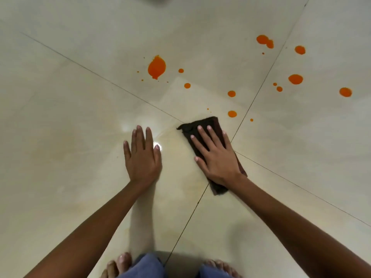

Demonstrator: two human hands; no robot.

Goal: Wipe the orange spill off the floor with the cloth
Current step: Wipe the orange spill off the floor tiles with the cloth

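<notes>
- Right hand (215, 155): my fingers are straight and spread, and the palm presses flat on the dark brown cloth (208, 122).
- Left hand (143, 157): flat on the floor (60, 117) just beside it, fingers straight, holding nothing.
- That cloth lies folded where the tile joints (281, 177) cross.
- Orange spill (157, 67): drops scattered beyond the cloth, the nearest just past its far edge and the biggest blob farther off to the left.
- At the bottom edge I see my bare feet (120, 261) and blue trouser legs (148, 263).
</notes>
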